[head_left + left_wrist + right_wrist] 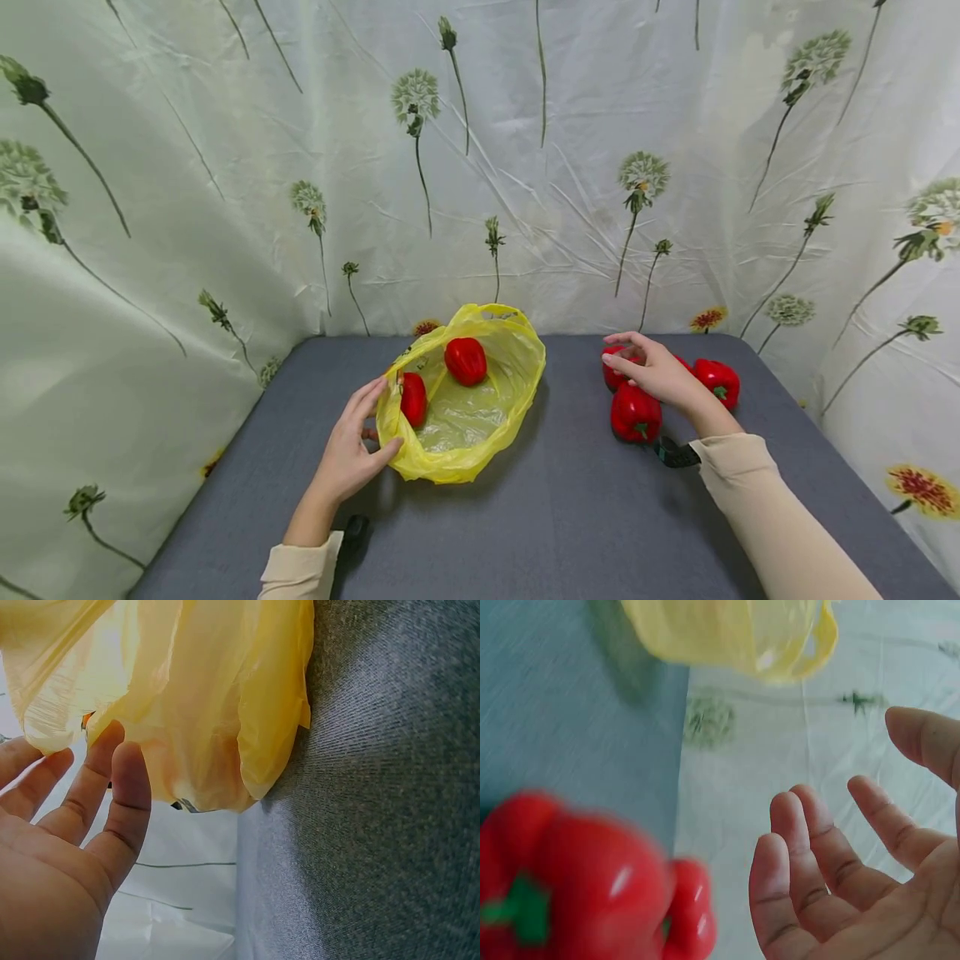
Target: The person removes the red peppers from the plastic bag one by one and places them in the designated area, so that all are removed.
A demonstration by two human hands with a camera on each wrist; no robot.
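A yellow plastic bag (517, 417) stands with its mouth wide open left of the middle of the table. Inside it lie two red bell peppers, one at the back (466, 361) and one against the left wall (413, 400). My left hand (348, 454) touches the bag's left side with fingers and thumb spread, and the left wrist view shows the fingers nearly straight against the plastic. Over the group on the right, my right hand (660, 371) hovers with loosely bent fingers and holds nothing. Below it sits a red bell pepper (636, 412) with a green stem; others are partly hidden behind the hand.
Another red bell pepper (717, 383) sits at the right of the group, near the back edge of the grey table (570, 517). A pale curtain (525, 183) with a dandelion print hangs close behind the table and along its sides.
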